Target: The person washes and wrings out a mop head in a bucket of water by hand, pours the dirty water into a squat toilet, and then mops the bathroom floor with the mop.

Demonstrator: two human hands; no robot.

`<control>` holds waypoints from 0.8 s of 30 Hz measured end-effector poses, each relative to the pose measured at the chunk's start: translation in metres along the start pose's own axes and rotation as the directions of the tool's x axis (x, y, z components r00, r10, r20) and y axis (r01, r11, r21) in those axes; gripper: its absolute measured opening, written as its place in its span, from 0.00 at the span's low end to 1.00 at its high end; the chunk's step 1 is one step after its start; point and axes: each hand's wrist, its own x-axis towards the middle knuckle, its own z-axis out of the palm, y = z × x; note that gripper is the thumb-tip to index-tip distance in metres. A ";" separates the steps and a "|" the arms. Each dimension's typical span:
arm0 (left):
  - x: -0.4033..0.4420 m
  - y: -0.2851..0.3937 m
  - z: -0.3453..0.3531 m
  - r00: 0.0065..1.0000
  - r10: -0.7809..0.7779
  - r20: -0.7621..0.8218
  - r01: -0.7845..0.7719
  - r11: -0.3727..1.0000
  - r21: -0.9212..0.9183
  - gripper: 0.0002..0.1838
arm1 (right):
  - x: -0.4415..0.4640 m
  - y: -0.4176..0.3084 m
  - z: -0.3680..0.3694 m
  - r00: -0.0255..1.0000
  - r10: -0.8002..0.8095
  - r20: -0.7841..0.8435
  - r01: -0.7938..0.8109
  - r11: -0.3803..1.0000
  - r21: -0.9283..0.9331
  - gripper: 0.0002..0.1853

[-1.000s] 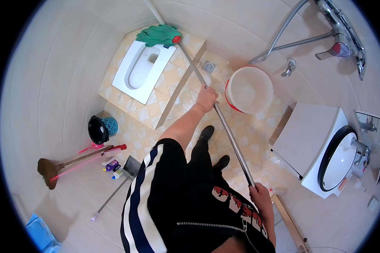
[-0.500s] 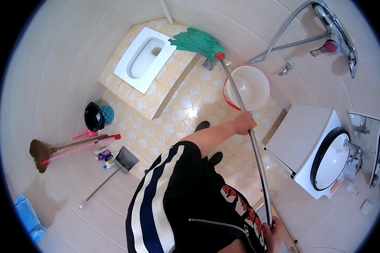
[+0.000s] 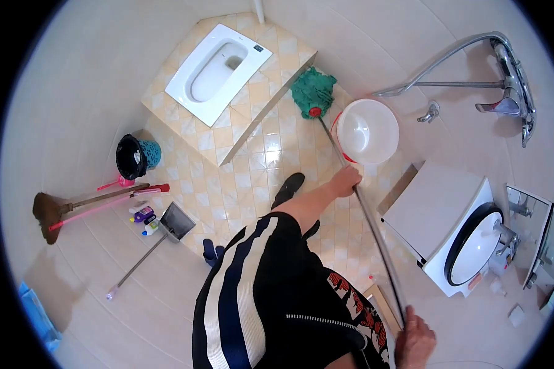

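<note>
A mop with a metal pole (image 3: 375, 227) and a green cloth head (image 3: 314, 89) runs diagonally across the view. Its head rests low in the corner beside the raised step, over where the floor drain was seen. My left hand (image 3: 346, 180) is wrapped round the middle of the pole. Near the pole's upper end, my right hand (image 3: 416, 341) grips it with bent fingers. Right beside the mop head stands a white bucket (image 3: 381, 132) with a red handle, close to my left hand.
A squat toilet (image 3: 197, 92) sits on the tiled step (image 3: 234, 132). Along the left wall are a bin (image 3: 149, 154), a broom (image 3: 46, 215), bottles (image 3: 144, 213) and a dustpan (image 3: 177, 222). At right are a washbasin cabinet (image 3: 437, 203) and a shower mixer (image 3: 514, 92).
The mop head has dropped from the step's edge to the floor corner beside the bucket. Both hands stay on the pole, and the right one has moved slightly rightward. The view has shifted a little.
</note>
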 end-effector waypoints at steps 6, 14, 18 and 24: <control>0.082 0.035 -0.047 0.982 0.007 -0.190 -0.049 0.975 -0.215 0.09 | -0.012 0.016 -0.093 0.907 0.102 -0.410 -0.270 0.885 -0.378 0.18; 0.140 0.051 -0.115 0.854 0.002 -0.520 -0.192 0.931 -0.312 0.13 | -0.004 0.006 -0.150 0.903 0.003 -0.430 -0.206 0.880 -0.427 0.15; 0.126 -0.066 -0.054 0.948 -0.062 -0.311 0.006 0.984 -0.176 0.10 | 0.081 -0.038 -0.089 0.887 -0.207 -0.413 -0.113 0.770 -0.628 0.20; 0.140 -0.068 -0.065 0.913 -0.175 -0.367 0.093 0.969 -0.230 0.08 | 0.113 -0.040 -0.161 0.844 -0.255 -0.471 -0.153 0.728 -0.668 0.17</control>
